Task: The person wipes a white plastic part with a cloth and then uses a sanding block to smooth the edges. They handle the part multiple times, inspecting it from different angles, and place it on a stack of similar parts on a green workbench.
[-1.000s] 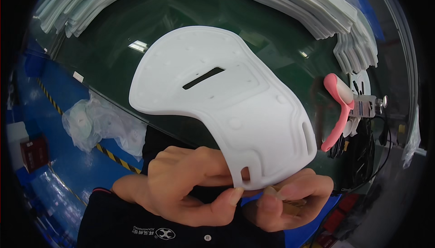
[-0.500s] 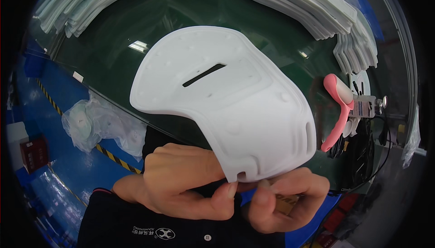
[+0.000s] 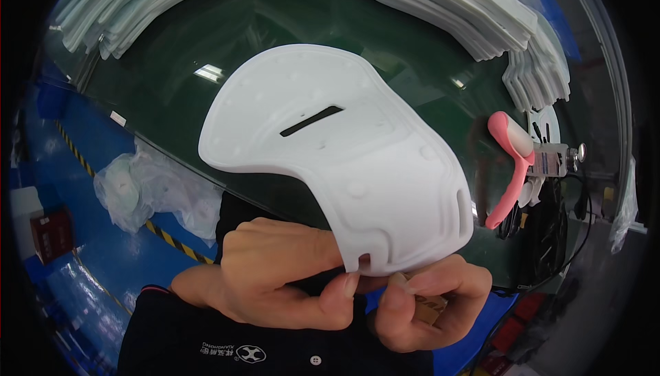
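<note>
A white moulded plastic panel, curved, with a dark slot in its wide end and a small notch at its near corner, is held up over the dark green table. My left hand is closed on that notched corner, its fingers behind the panel and the thumb just below the notch. At the near edge, my right hand is closed too, thumb and forefinger pinching the rim; the fingertips partly hide the spot between them. The panel's underside is out of sight.
Stacks of similar white panels lie at the far left and far right. On the right are a pink-handled tool, a clear bottle and a black pouch. Left of the table, clear plastic bags lie below.
The panel has tilted a little and its near right side has shifted slightly left. My right hand has moved slightly left with it; my left hand stays almost in place.
</note>
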Demonstrator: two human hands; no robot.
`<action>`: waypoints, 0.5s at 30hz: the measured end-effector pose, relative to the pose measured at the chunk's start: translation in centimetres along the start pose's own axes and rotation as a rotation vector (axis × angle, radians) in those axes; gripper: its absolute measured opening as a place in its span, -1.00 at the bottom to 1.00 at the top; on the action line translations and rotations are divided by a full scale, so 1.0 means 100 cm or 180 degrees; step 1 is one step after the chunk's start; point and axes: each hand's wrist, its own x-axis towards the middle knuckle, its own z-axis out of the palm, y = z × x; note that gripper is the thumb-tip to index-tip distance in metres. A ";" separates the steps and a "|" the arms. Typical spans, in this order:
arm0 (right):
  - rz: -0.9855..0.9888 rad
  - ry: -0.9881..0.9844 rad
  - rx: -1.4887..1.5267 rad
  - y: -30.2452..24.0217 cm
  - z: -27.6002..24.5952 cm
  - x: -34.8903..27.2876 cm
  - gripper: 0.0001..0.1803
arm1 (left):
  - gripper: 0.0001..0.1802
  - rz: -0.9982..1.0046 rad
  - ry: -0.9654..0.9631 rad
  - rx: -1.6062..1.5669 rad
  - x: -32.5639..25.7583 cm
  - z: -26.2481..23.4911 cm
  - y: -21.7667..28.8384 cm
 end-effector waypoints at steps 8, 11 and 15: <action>0.0078 0.0036 -0.0025 -0.004 0.000 -0.003 -0.81 | -0.77 0.0079 0.0037 -0.0106 0.001 0.002 0.001; 0.0079 0.0652 0.0371 -0.003 0.002 0.002 -0.76 | -0.78 0.0076 -0.0054 -0.0112 0.001 -0.001 0.002; 0.0221 0.0663 0.0282 -0.005 0.007 -0.005 -0.77 | -0.78 0.0142 0.0116 -0.0057 0.002 0.004 0.003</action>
